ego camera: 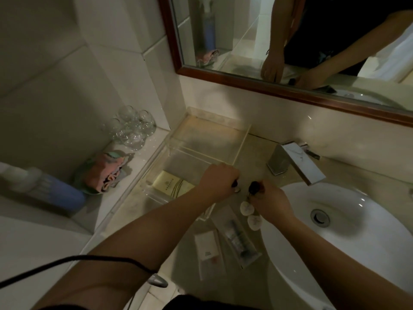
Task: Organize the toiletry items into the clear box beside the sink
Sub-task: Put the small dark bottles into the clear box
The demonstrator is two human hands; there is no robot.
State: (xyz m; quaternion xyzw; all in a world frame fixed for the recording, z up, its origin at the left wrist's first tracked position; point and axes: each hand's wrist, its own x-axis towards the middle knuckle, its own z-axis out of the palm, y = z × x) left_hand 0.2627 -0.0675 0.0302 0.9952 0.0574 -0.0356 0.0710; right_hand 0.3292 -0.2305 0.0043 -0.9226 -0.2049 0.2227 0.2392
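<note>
A clear box stands on the counter left of the sink, with a pale yellow packet lying in its near end. My left hand is closed on a small dark-capped bottle at the box's near right edge. My right hand grips another small bottle with a black cap just beside it. Two round white items lie below my right hand. A white sachet and a clear-wrapped tube kit lie on the counter nearer me.
A chrome faucet stands behind the sink. On the left ledge are several upturned glasses, folded pink cloths and a blue-and-white bottle lying down. A framed mirror hangs above. A black cable crosses my left arm.
</note>
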